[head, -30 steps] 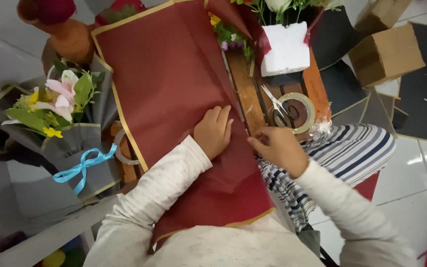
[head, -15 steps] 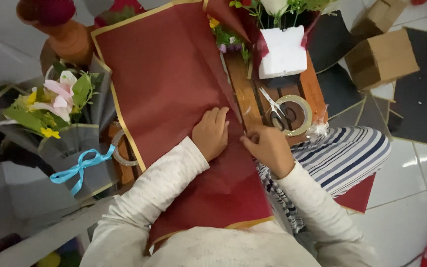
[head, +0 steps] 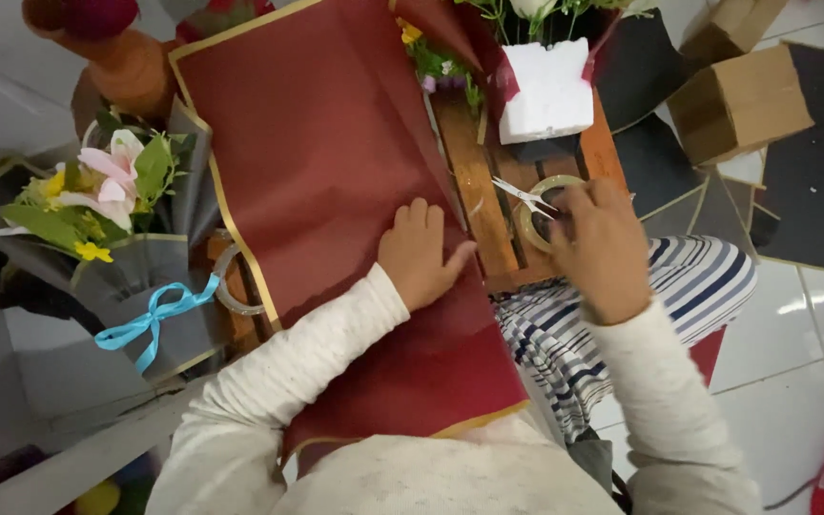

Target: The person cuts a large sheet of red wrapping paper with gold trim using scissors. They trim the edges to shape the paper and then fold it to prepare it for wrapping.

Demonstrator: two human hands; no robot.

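Right hand (head: pixel 603 243) hides scissors (head: pixel 525 195) handles (tape too).

The wrap (head: pixel 326 162) is matt dark-red paper with a thin gold edge, lying over a tabletop (head: pixel 488 205) of bare, grainy wood slats. The scissors (head: pixel 524 195) are shiny metal, the tape roll (head: pixel 538 205) glossy and clear. The block (head: pixel 550 91) is rough white foam, and the boxes (head: pixel 738 100) are dull brown cardboard.

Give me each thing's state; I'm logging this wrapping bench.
Dark red gold-edged wrapping sheet: spread flat, pressed by left hand.
Small metal scissors: lying on tape ring, right hand at them.
Grey-wrapped bouquet with blue ribbon: tied.
White foam block: upright, stems inserted.
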